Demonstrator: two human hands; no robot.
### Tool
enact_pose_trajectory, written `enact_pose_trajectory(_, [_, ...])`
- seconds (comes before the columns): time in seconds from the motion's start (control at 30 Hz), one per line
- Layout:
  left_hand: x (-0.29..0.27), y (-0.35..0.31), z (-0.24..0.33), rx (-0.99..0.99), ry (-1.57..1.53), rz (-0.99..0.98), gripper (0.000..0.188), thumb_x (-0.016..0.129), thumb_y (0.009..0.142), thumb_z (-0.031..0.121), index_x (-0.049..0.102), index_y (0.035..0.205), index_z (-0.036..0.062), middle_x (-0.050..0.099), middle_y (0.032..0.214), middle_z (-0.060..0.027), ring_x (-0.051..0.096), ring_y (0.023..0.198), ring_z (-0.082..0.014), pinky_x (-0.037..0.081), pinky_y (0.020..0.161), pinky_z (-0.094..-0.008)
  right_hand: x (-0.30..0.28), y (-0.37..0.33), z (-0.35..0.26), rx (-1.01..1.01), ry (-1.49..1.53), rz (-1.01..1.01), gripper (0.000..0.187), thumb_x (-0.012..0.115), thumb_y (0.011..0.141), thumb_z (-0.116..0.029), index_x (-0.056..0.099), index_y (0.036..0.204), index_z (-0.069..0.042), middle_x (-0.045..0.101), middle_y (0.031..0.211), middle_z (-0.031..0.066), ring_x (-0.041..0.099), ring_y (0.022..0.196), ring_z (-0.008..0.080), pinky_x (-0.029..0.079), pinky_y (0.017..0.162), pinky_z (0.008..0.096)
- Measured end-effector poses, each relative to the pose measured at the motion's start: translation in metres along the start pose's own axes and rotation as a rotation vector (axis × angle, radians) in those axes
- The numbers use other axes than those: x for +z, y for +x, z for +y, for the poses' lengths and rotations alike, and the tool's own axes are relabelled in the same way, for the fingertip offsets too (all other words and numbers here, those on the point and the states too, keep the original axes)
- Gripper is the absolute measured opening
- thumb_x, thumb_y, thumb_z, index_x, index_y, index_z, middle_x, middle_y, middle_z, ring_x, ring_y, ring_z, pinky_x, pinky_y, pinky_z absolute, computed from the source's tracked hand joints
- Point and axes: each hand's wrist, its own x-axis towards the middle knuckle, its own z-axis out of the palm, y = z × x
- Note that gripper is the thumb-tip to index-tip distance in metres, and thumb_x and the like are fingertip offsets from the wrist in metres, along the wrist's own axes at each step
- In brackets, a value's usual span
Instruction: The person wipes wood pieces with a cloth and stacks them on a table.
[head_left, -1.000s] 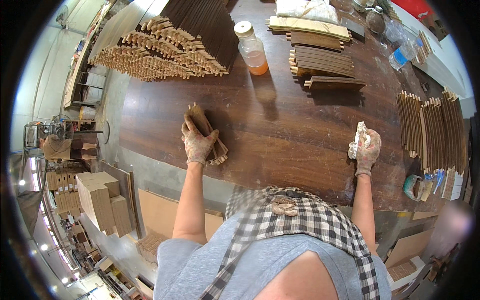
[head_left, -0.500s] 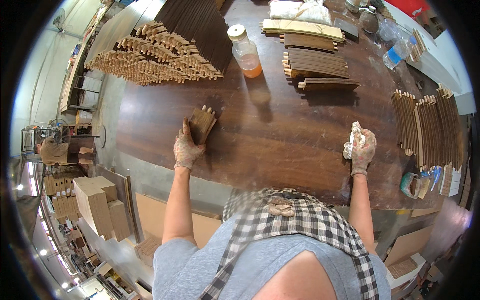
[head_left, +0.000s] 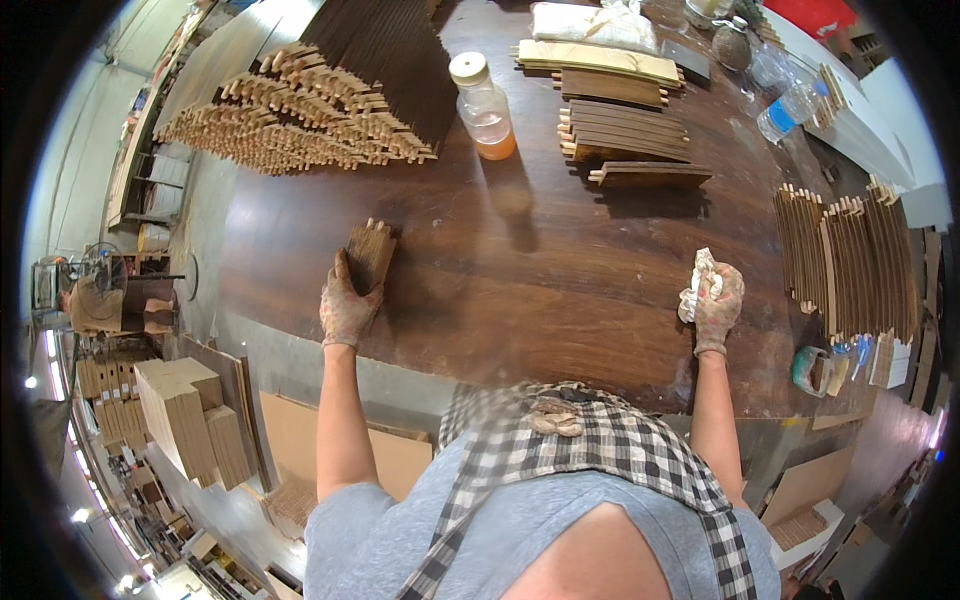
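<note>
My left hand [head_left: 348, 305], in a patterned work glove, grips a small stack of dark brown wooden slats [head_left: 371, 254] with pale round pegs at the far end. The slats tilt over the left part of the tabletop; whether they touch it I cannot tell. On the right, my gloved right hand [head_left: 722, 305] is closed around a crumpled white cloth [head_left: 698, 285], low at the table. Between and beyond my hands stands a clear bottle [head_left: 486, 115] with a pale lid and orange liquid at the bottom.
A big pile of pegged slats [head_left: 300, 110] fills the far left of the table [head_left: 560, 290]. Short slat rows [head_left: 625, 130] lie at the far middle, more slats [head_left: 850, 260] at the right. A plastic water bottle [head_left: 785, 112] lies far right; a small container [head_left: 810, 370] sits nearer.
My left hand has moved a little left with the slats. My right hand keeps its place on the cloth. The whole view has shifted slightly.
</note>
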Motion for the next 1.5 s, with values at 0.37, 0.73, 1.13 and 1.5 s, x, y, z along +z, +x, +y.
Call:
enact_pose_trajectory(0.37, [0.017, -0.018, 0.111, 0.609, -0.275, 0.255, 0.064, 0.077, 0.082, 0.014, 0.054, 0.140, 0.0035, 0.060, 0.134, -0.0178, 0.057, 0.120, -0.0385, 0.047, 0.104, -0.0453, -0.004, 0.002, -0.001, -0.032, -0.028, -0.002, 0.022, 0.072, 0.081, -0.010, 0.063, 0.101, -0.007, 0.064, 0.107, 0.0123, 0.059, 0.104, 0.0334, 0.045, 0.095, 0.0442])
enact_pose_trajectory(0.73, [0.104, 0.025, 0.328, 0.888, -0.567, 0.123, 0.072, 0.076, 0.080, -0.003, 0.047, 0.145, 0.0070, 0.059, 0.129, -0.0200, 0.058, 0.122, -0.0310, 0.052, 0.097, -0.0403, -0.004, 0.006, -0.010, -0.020, -0.009, 0.026, 0.030, 0.073, 0.076, -0.011, 0.066, 0.106, -0.010, 0.063, 0.109, 0.0097, 0.057, 0.103, 0.0321, 0.045, 0.094, 0.0442])
enact_pose_trajectory(1.13, [0.111, -0.027, 0.217, 0.312, -0.990, -0.646, 0.039, 0.068, 0.094, 0.013, 0.060, 0.129, 0.0002, 0.065, 0.109, -0.0077, 0.062, 0.093, -0.0180, 0.051, 0.086, -0.0264, 0.002, 0.004, -0.006, -0.037, -0.006, 0.032, 0.025, 0.073, 0.077, -0.012, 0.064, 0.100, -0.007, 0.063, 0.106, 0.0120, 0.058, 0.101, 0.0339, 0.046, 0.091, 0.0451])
enact_pose_trajectory(1.5, [0.107, -0.099, 0.179, 0.777, -0.503, 0.010, 0.099, 0.088, 0.066, 0.027, 0.039, 0.148, -0.0009, 0.056, 0.138, -0.0174, 0.050, 0.127, -0.0401, 0.039, 0.107, -0.0509, -0.006, 0.021, -0.144, -0.199, 0.463, -0.153, 0.024, 0.074, 0.083, -0.016, 0.066, 0.103, -0.006, 0.067, 0.108, 0.0109, 0.063, 0.104, 0.0259, 0.052, 0.093, 0.0407])
